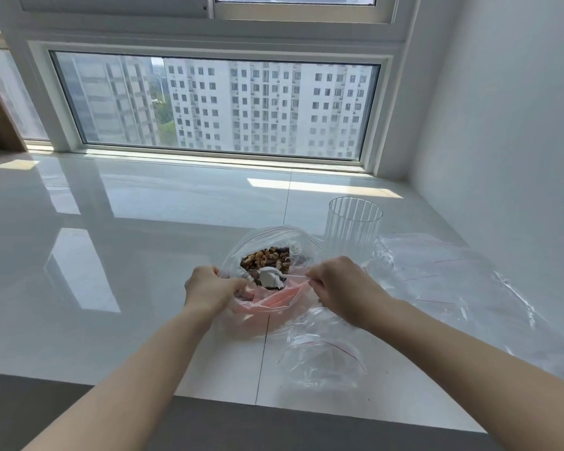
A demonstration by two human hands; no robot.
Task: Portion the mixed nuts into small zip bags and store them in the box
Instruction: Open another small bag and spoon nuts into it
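A large clear zip bag [274, 237] stands open on the white sill, with mixed nuts [267, 258] lying inside it. My left hand [209, 289] pinches the bag's left rim and holds the mouth open. My right hand [336, 284] grips the handle of a white plastic spoon [274, 275], whose bowl sits in the nuts. A small empty zip bag [323, 356] with a red seal line lies just in front of my right wrist.
A clear ribbed plastic container [354, 229] stands upright behind my right hand. Several flat empty zip bags [453, 271] lie spread to the right, near the white wall. The sill's front edge [274, 402] runs below my forearms; a window spans the back.
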